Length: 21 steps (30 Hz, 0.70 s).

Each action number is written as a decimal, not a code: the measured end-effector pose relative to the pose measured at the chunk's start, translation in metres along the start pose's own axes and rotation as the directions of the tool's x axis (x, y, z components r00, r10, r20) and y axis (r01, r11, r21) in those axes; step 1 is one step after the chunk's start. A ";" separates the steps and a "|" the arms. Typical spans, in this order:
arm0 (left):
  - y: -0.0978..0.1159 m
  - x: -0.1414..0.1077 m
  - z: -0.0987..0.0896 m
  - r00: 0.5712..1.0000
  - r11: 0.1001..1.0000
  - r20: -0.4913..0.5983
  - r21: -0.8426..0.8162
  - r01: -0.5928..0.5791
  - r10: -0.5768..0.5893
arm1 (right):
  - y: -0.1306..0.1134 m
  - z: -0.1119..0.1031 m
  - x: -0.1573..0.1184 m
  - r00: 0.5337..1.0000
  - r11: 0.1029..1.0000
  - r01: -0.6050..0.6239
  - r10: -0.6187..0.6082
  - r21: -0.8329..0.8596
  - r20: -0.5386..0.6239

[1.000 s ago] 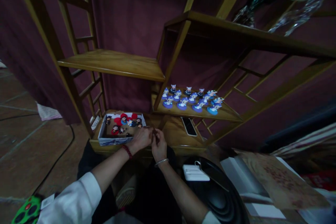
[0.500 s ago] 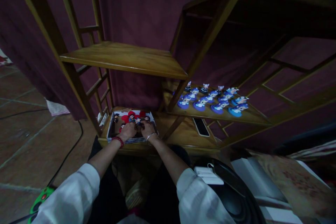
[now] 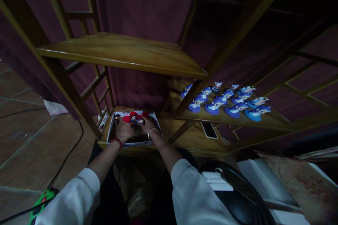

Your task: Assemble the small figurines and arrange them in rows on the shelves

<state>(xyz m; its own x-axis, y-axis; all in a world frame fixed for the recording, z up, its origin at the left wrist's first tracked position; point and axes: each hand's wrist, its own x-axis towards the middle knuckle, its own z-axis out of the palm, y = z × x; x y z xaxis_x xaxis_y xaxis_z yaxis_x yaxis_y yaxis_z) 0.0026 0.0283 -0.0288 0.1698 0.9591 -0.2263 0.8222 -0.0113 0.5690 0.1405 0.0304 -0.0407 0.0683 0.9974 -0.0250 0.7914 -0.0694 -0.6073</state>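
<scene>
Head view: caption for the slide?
Left hand and right hand reach into a box of figurines beside shelved blue figurines.

A shallow white cardboard box holds small painted figurines bunched at twelve o'clock among red rounded pieces, with a lone dark figurine standing apart at ten o'clock.

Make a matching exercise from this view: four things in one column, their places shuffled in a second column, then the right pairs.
Things:
1. Red beaded bracelet
2. Silver bangle
3. Phone
4. Blue figurines

Places:
A. In rows on the wooden shelf
B. Around the right wrist
C. Around the left wrist
D. Flat on the lower wooden shelf

Pairs: 1-C, 2-B, 3-D, 4-A
</scene>
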 end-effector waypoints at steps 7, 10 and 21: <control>-0.008 0.011 0.009 0.976 0.862 0.046 -0.461 0.210 -0.213 | 0.000 0.010 0.009 0.999 0.997 -0.034 0.035 -0.073 0.024; -0.005 0.010 0.009 0.972 0.666 0.064 -0.718 0.201 -0.225 | 0.001 0.011 0.008 0.998 0.993 -0.043 0.048 -0.113 0.040; -0.014 0.020 0.000 0.886 0.369 -0.045 -0.918 0.146 -0.461 | 0.006 0.005 0.008 0.982 0.984 -0.174 0.177 0.047 -0.062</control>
<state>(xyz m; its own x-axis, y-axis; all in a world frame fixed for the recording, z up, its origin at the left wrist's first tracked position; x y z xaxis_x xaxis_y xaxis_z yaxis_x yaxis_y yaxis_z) -0.0054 0.0473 -0.0408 -0.2528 0.8679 -0.4277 -0.1706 0.3951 0.9027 0.1425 0.0379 -0.0489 0.2452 0.9660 -0.0826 0.7381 -0.2412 -0.6301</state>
